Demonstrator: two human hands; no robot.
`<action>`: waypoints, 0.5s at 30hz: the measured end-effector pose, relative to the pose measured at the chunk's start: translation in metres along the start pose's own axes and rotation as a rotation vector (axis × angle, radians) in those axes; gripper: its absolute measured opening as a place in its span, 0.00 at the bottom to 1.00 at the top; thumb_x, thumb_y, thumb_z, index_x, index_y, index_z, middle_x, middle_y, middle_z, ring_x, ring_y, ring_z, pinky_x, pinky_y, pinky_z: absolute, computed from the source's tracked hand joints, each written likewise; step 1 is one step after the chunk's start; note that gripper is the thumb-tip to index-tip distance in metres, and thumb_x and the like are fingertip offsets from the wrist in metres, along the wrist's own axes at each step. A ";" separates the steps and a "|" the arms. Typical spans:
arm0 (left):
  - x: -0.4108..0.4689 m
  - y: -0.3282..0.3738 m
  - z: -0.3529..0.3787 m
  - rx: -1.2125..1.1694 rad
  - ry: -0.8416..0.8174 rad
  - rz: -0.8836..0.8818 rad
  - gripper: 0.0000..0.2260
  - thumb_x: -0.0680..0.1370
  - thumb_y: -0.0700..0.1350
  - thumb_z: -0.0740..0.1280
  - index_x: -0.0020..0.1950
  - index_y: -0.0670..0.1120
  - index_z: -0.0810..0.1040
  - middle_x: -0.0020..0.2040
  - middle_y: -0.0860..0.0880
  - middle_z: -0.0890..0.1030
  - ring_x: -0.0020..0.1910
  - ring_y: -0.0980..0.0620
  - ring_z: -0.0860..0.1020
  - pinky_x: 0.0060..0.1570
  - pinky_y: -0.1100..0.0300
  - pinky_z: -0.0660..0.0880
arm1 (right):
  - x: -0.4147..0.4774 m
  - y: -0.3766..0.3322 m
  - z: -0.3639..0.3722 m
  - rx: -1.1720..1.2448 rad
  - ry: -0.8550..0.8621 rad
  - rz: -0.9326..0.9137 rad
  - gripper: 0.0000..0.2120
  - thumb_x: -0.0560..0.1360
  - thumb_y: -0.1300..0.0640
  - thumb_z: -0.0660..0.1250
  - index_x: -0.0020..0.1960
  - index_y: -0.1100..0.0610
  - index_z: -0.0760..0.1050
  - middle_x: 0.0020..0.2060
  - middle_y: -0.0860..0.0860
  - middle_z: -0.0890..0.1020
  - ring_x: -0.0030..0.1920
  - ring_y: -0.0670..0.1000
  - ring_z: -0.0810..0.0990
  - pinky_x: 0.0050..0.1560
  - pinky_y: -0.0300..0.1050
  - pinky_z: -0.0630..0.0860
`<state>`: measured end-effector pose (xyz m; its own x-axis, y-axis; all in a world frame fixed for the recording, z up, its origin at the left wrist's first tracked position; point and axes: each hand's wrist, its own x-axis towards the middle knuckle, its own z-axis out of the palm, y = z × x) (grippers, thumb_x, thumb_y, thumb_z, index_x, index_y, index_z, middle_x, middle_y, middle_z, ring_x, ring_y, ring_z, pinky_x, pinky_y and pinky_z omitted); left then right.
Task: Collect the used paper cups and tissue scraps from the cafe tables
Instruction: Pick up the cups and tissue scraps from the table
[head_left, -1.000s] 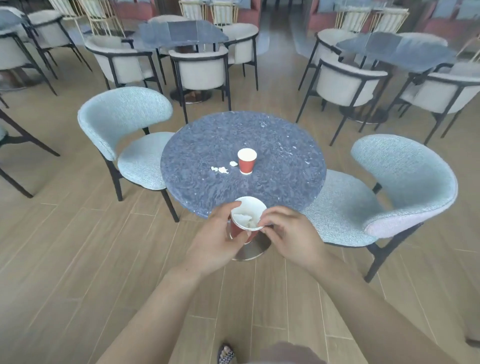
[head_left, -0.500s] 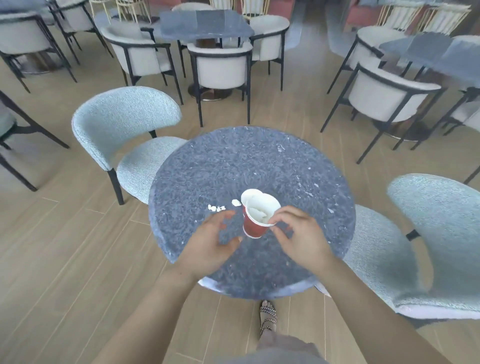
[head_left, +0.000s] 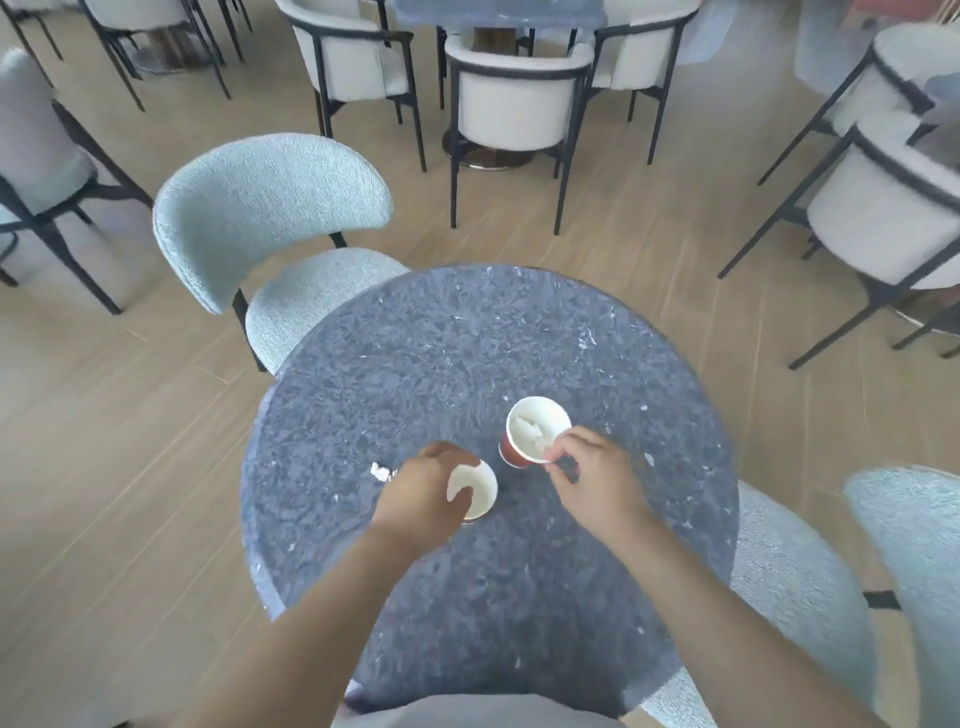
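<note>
1. Red paper cup (head_left: 537, 428) with a tissue wad (head_left: 530, 431) inside: pinched at its near rim by the right hand (head_left: 592, 478), thumb and fingertips closed on the rim. Tilted, just right of the table's centre. Cannot tell whether the base touches the top.
2. Second paper cup (head_left: 475, 491): now gripped by the left hand (head_left: 426, 493), fingers curled round its wall, mouth turned upward, just near-left of centre. Half a second ago stood free on the top, with the left hand open and short of it.
3. A second ago: filled cup held in both hands off the near edge. Since then brought in over the top and left to the right hand alone.
4. Tissue scraps (head_left: 381, 472): uncollected, lying on the top just left of the left hand, toward the left edge.
5. Judgement: both cups on this table secured. Scraps outstanding, probably to go into a cup before stacking.
6. Surroundings: round speckled table (head_left: 467, 338), pale blue chair (head_left: 270, 208) at its far-left edge.
</note>
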<state>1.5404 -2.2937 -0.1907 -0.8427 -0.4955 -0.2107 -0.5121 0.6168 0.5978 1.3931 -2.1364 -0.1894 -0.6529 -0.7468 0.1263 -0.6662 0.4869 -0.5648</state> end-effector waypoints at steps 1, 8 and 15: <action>0.005 -0.004 -0.002 -0.012 0.024 -0.027 0.13 0.74 0.43 0.65 0.57 0.55 0.76 0.60 0.56 0.74 0.52 0.53 0.76 0.46 0.59 0.74 | 0.006 0.002 0.003 0.002 -0.015 -0.004 0.03 0.69 0.64 0.70 0.39 0.58 0.78 0.41 0.50 0.81 0.42 0.53 0.79 0.39 0.42 0.73; 0.031 -0.043 -0.016 0.048 0.005 -0.189 0.14 0.74 0.41 0.65 0.58 0.54 0.76 0.58 0.51 0.76 0.49 0.49 0.79 0.46 0.57 0.75 | 0.049 -0.003 0.026 -0.002 -0.115 0.000 0.02 0.71 0.62 0.68 0.43 0.60 0.79 0.46 0.53 0.81 0.49 0.55 0.77 0.45 0.47 0.74; 0.058 -0.061 -0.011 0.117 -0.100 -0.234 0.14 0.75 0.44 0.65 0.59 0.55 0.75 0.59 0.53 0.77 0.54 0.52 0.77 0.53 0.55 0.75 | 0.073 -0.004 0.051 -0.009 -0.213 -0.007 0.03 0.72 0.61 0.67 0.44 0.58 0.79 0.48 0.51 0.80 0.49 0.54 0.77 0.44 0.47 0.74</action>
<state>1.5240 -2.3666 -0.2310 -0.7086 -0.5734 -0.4112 -0.7054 0.5622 0.4316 1.3658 -2.2160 -0.2196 -0.5578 -0.8287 -0.0454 -0.6745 0.4845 -0.5570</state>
